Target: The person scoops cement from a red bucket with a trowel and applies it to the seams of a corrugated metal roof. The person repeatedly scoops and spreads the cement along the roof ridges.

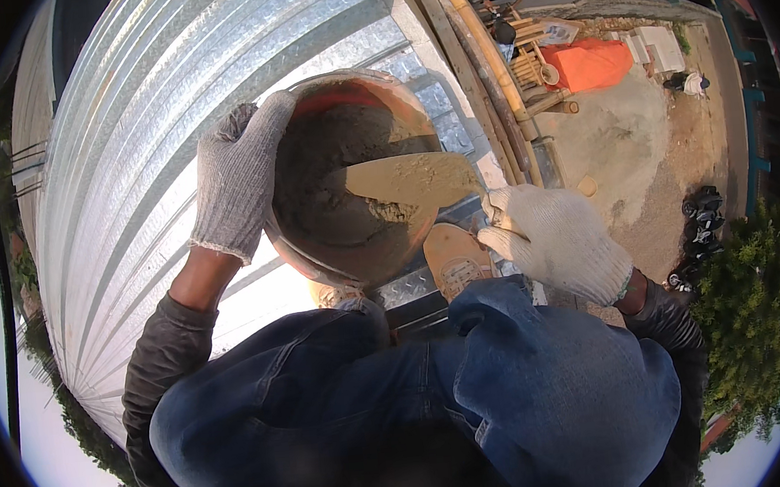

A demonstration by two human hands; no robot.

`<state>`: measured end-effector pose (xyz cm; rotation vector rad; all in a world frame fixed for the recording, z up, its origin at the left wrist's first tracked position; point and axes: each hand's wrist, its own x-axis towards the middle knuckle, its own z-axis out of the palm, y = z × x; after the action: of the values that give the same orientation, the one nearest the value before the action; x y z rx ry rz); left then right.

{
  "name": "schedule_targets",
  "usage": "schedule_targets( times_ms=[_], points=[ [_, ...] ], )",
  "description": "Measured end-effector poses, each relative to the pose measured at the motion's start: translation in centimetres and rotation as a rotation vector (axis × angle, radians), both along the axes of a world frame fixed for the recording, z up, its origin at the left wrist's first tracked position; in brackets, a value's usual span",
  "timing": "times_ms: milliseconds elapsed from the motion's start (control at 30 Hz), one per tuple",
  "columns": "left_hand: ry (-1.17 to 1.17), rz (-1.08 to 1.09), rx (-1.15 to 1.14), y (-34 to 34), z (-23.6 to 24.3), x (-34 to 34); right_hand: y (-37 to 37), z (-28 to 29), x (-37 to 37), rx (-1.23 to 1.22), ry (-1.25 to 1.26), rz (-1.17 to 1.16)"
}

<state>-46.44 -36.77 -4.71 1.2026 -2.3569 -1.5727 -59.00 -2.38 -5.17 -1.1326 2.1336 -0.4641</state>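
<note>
A round bucket (311, 266) with a reddish inner wall stands on the metal roofing in front of my feet. Wet grey mortar (312, 185) fills much of it. My left hand (237, 182), in a pale knitted glove, grips the bucket's left rim, thumb lying along the edge. In a similar white glove, my right hand (559, 241) is closed round the handle of a trowel (412, 179). The mortar-smeared trowel blade reaches left over the bucket's right rim, its tip above the mortar. Most of the trowel handle is hidden by my fingers.
Ribbed metal roofing (144, 144) spreads out to the left. Bamboo poles (486, 62) run along the roof edge at right. Far below lie the ground (621, 147), an orange tarp (587, 65) and parked motorcycles (702, 223). My shoes (455, 257) are close to the bucket.
</note>
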Motion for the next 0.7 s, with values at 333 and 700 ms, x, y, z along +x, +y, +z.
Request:
schedule_targets(
  times_ms=[333,700],
  points=[
    [-0.124,-0.058,-0.039,0.6,0.3,-0.7,-0.7,1.5,-1.0,0.032,0.127,0.080],
    [-0.064,0.006,0.046,1.6,0.6,-1.0,-1.6,-1.2,0.1,-0.223,0.080,0.313]
  ],
)
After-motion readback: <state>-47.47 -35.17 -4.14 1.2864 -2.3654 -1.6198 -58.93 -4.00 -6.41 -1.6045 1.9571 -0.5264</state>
